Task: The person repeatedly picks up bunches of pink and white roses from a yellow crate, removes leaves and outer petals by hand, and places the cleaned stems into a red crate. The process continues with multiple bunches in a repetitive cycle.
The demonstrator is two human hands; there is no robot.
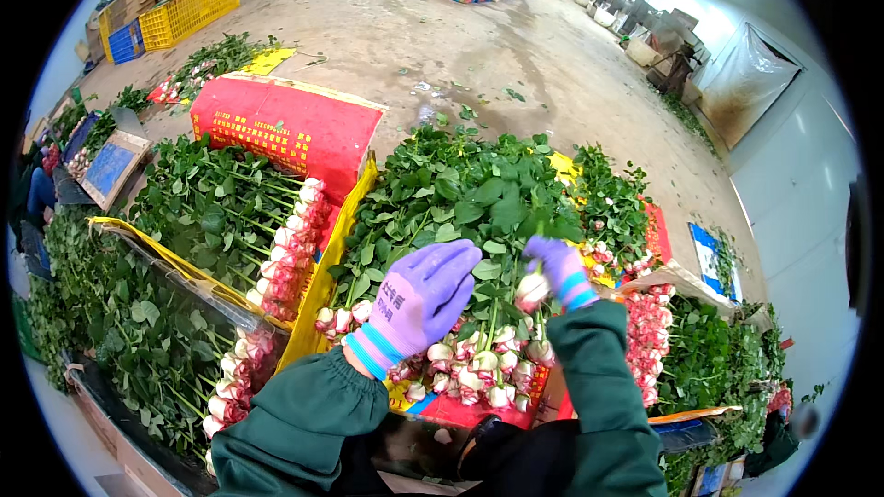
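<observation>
My left hand (428, 297), in a purple glove, hovers over a heap of leafy cut roses (476, 200), fingers held together and bent; its palm is turned away, so whether it holds anything is hidden. My right hand (556, 266), gloved the same way and slightly blurred, is closed around the stem of a rose. The white and pink head of that rose (532, 291) hangs just below the fingers, with leaves blurred above. Beneath both hands, several white and pink rose heads (469, 379) lie towards me over a red and yellow sheet (507, 412).
At left, bundled roses (286, 262) lie in rows beside a yellow board (331, 262) and a red cardboard flap (286, 124). More pink roses (647, 342) lie at right. Yellow crates (190, 10) stand far left. Other people (777, 438) show at both rims.
</observation>
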